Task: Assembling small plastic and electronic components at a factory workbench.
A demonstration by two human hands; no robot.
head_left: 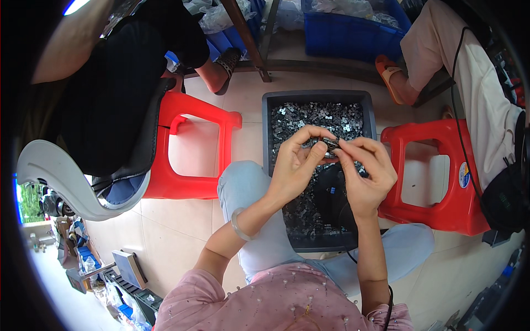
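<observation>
Both hands meet above a dark grey tray (318, 95) full of many small black and silvery metal parts (331, 117). My left hand (298, 163) is closed, its thumb and fingers gripping a few small dark metal parts (330, 144). From the other side my right hand (367, 171) pinches the same cluster between thumb and forefinger. The exact kind of these parts is too small to make out. A black item (332, 201) lies in the tray below my hands, partly covered by my right hand.
Red plastic stools (232, 118) (475, 215) stand left and right of the tray. A seated person's foot (212, 74) is at the upper left, another person's sandalled foot (395, 80) at the upper right. Behind the tray is a blue bin (353, 41). A black cable (458, 105) hangs at the right.
</observation>
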